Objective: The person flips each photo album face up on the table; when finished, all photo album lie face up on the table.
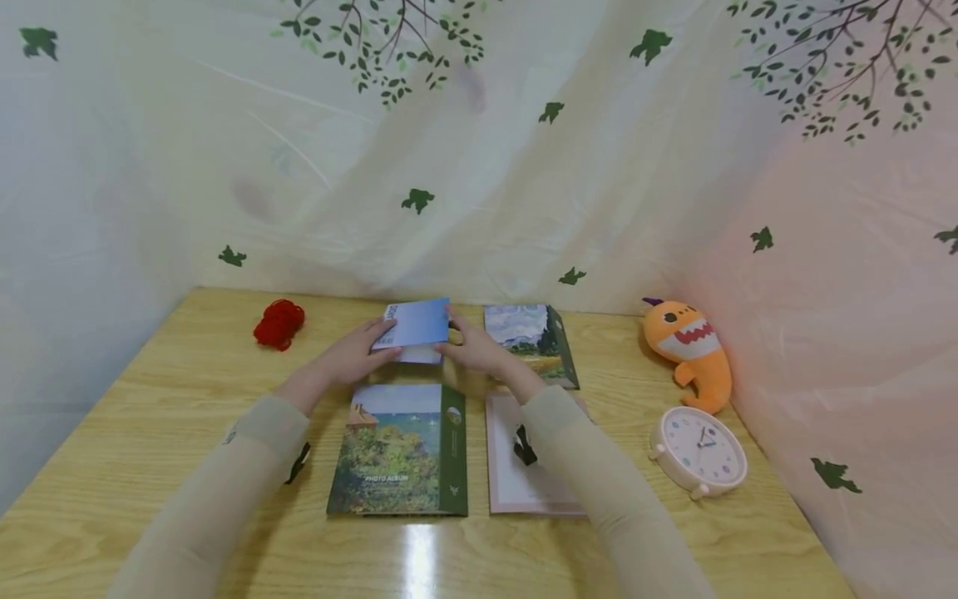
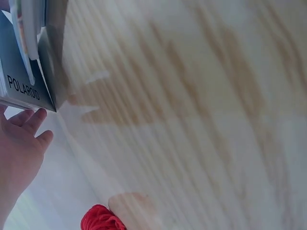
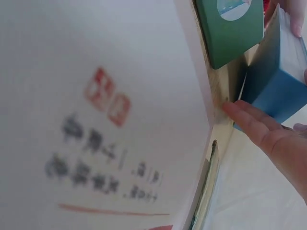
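Note:
Both hands hold a blue album [image 1: 417, 322] over the back middle of the table. The left wrist view shows the word POLAROID on the album's edge [image 2: 21, 88]. My left hand [image 1: 352, 353] grips its left side, thumb low on the near side. At its right side, my right hand [image 1: 479, 345] holds on with thumb in front and fingers around the far edge. In the right wrist view, white pages show inside the blue cover [image 3: 276, 93]. Just in front lies a photo album [image 1: 397, 453] with a seaside painting and green spine.
A pink-bordered white book [image 1: 501, 478] lies under my right forearm. Behind it is a landscape-covered album [image 1: 520, 329]. Red yarn [image 1: 279, 324] sits at back left. An orange shark plush [image 1: 707, 374] and a round white clock [image 1: 699, 449] stand on the right. A printed curtain [image 1: 479, 166] hangs behind.

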{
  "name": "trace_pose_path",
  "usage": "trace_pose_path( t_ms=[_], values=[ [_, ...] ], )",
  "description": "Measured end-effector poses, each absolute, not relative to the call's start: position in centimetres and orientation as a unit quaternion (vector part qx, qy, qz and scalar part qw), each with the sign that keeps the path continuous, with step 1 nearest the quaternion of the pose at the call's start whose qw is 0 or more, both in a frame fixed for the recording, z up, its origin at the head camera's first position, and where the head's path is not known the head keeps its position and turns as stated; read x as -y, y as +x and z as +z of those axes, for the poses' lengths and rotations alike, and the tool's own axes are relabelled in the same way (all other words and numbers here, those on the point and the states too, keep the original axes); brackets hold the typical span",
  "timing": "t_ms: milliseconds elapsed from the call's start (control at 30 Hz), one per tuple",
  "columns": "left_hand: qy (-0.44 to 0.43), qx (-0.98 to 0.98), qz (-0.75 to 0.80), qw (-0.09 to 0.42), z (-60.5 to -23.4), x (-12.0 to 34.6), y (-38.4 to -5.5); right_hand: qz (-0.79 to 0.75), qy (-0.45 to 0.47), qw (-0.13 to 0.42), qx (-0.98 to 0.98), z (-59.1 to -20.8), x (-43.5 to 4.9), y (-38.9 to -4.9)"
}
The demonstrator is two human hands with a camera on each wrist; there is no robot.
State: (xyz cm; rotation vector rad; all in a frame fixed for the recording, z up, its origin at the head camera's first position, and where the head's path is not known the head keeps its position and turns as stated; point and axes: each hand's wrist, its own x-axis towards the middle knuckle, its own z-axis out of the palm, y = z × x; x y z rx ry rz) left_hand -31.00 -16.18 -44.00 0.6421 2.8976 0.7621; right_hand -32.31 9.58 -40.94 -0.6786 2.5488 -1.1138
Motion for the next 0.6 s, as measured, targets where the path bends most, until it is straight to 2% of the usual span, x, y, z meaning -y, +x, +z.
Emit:
trace_pose_path(
  t_ms=[233,600],
  values=[
    [0.209,-0.939,0.274,0.029,-43.8,16.0,-30.9,-0.454,-0.213,0.154,-0.852,-40.7,-9.6,-32.1],
    [0.201,-0.927,0.315,0.030,-43.5,15.7,-30.5,-0.524,-0.201,0.150,-0.814,-39.1,-9.9,-31.3]
  ],
)
